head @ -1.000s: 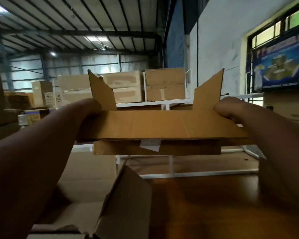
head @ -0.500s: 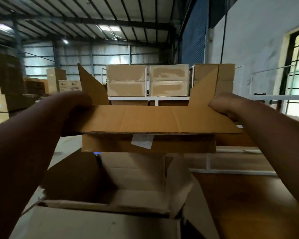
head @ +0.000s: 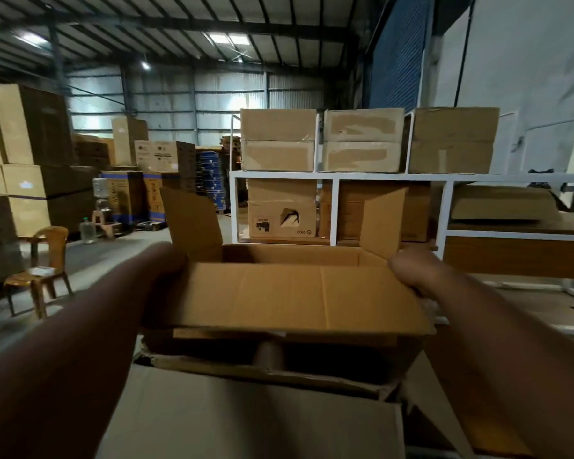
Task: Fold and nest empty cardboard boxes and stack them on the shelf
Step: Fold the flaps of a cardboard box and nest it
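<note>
I hold an open brown cardboard box [head: 289, 296] out in front of me, its two side flaps standing up and its near flap lying toward me. My left hand [head: 166, 263] grips the box's left edge and my right hand [head: 411, 270] grips the right edge. Directly under it sits a larger open cardboard box [head: 262, 409], and the held box hangs over its opening. Behind stands the white metal shelf [head: 338, 176] with closed boxes [head: 362, 140] on top and inside its compartments.
A wooden-topped table [head: 517, 256] with a flat box on it stands to the right. An orange plastic chair [head: 39, 270] is at left on the concrete floor. Tall stacks of cartons [head: 24, 160] and a water dispenser fill the left background.
The view has swung left and downward. The held box has come lower, from shelf height to just above the larger open box, with both hands still on its sides.
</note>
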{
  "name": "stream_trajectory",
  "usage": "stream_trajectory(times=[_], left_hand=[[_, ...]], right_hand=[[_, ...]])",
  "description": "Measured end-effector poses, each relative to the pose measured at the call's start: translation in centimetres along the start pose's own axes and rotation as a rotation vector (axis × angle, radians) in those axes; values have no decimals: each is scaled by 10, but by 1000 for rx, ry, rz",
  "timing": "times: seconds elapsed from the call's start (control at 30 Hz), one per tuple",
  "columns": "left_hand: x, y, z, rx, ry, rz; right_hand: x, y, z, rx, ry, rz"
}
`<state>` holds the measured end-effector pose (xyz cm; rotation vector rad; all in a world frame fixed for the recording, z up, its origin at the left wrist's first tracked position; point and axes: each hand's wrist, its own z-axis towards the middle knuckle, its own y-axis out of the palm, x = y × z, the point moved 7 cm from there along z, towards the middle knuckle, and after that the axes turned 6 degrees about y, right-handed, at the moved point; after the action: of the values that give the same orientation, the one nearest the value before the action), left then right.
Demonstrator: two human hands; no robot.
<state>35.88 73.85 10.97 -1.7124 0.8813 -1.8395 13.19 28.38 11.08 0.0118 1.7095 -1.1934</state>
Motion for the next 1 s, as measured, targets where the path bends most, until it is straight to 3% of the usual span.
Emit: stream_trajectory(times=[0.17, 0.3, 0.5, 0.57, 0.7, 0.9, 1.0], left_hand=[[-56, 58, 19, 41, 20, 176], [-95, 88, 34, -19, 16, 283], [-122, 80, 35, 110, -96, 33], [-123, 68, 37, 160, -126, -29], [-95, 31, 44, 257, -32, 114], [-85, 31, 65, 197, -15, 239], [-95, 51, 59, 62, -135, 305]], right_hand=[[60, 60, 9, -30, 45, -68], [67, 81, 1, -39, 23, -142], [70, 99, 6, -165, 101, -180], [65, 93, 11, -108, 92, -122], [43, 65, 21, 92, -66, -133], [46, 60, 24, 285, -172, -150], [54, 73, 28, 224, -176, -350]])
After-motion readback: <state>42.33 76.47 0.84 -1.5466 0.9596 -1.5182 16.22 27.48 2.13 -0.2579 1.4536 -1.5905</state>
